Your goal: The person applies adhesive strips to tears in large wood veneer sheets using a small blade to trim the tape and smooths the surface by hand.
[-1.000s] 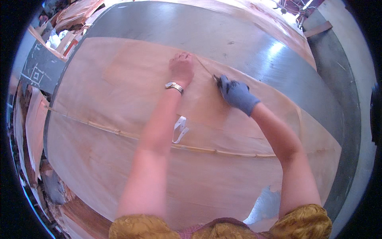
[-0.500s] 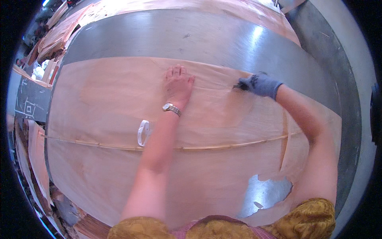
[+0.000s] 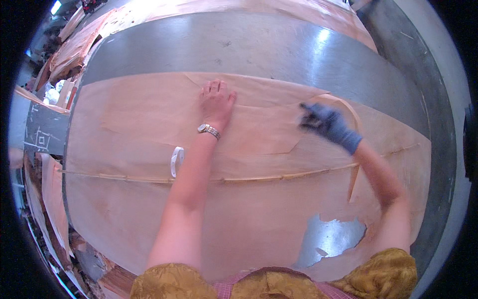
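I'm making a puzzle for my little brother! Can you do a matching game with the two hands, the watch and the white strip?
Column one:
1. Left hand
2. Right hand
3. Watch
4. White strip

Column two:
A. Strapped around a wrist
B. Gloved in grey-blue
C. Curled, beside the left forearm
D. Bare, on the brown sheet

Right pairs: 1-D, 2-B, 3-A, 4-C
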`<state>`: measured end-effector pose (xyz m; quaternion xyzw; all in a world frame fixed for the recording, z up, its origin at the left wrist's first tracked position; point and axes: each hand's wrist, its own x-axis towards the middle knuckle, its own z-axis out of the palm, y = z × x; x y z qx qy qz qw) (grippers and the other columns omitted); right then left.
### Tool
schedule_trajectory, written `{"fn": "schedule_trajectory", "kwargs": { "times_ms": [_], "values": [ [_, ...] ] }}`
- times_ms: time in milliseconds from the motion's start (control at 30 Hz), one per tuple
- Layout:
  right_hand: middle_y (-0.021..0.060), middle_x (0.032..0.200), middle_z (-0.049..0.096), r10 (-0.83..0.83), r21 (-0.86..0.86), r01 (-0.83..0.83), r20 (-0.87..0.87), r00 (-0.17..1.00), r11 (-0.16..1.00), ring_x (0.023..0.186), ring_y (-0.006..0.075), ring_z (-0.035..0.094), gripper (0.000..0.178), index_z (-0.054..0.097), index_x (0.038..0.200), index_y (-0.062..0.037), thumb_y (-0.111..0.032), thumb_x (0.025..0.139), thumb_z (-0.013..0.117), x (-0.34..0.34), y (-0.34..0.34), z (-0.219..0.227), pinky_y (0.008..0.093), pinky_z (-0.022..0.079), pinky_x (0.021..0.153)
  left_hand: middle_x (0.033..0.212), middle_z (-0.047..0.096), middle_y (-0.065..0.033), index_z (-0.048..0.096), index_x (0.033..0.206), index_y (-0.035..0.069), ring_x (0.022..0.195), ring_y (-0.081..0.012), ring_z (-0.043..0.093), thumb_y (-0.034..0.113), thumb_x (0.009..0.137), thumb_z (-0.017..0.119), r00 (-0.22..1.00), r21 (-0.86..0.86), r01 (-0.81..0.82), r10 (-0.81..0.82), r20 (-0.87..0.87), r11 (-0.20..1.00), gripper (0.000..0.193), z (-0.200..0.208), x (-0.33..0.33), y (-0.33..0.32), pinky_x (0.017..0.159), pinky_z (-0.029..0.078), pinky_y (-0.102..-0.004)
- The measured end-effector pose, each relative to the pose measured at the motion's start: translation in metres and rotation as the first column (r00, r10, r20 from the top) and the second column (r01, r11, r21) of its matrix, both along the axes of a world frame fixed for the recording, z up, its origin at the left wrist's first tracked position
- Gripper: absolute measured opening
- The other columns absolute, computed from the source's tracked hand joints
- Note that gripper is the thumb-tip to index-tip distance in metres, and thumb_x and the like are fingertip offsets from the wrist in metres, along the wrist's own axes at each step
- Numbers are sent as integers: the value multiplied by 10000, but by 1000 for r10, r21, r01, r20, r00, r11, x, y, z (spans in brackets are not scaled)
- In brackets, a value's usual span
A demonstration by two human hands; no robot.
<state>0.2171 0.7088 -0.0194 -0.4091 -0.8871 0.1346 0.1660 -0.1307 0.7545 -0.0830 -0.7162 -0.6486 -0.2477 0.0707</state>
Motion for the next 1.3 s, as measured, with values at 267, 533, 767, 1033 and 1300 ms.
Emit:
{"fn": "schedule_trajectory", "kwargs": {
  "times_ms": [267,533,767,1033,1300],
  "values": [
    [80,783,571,-162,125,137,219,962,983,695,265,632,145,574,872,-143,-274,866,634,-66,-144,17,424,493,579,1318,581,-72,638,1178,113,1252,-265,491,397,908,576,984,-484,13,-97,-148,875,396,43,23,1,1111,264,-529],
    [126,884,619,-333,-75,355,213,919,932,793,340,637,183,616,961,-120,-245,848,688,-72,-161,-5,438,509,661,1071,694,-133,697,1033,90,1022,-308,643,445,910,562,945,-307,152,-48,322,939,400,74,-54,-16,887,476,-454],
    [145,982,641,-324,-29,323,-137,936,946,834,340,654,351,610,1115,-92,-312,861,711,-127,-169,5,433,524,683,941,718,-122,723,883,71,880,-254,686,569,761,715,995,-377,-80,94,19,923,513,82,-120,-159,777,519,-395],
    [143,972,617,-172,-225,101,-319,932,969,876,350,649,256,618,1095,-146,-216,857,682,-247,-134,-5,446,526,723,998,708,-139,712,964,52,909,-277,678,378,832,701,793,-561,-91,401,460,823,352,40,-136,-177,808,527,-367],
    [133,981,602,-87,-245,57,-111,990,968,884,347,647,144,660,990,-171,-219,855,653,-312,-101,-24,454,525,709,1370,557,-129,642,1221,101,1324,-318,461,52,927,462,979,-82,169,-158,129,982,348,22,-163,-171,1093,375,-413]
  ]
}}
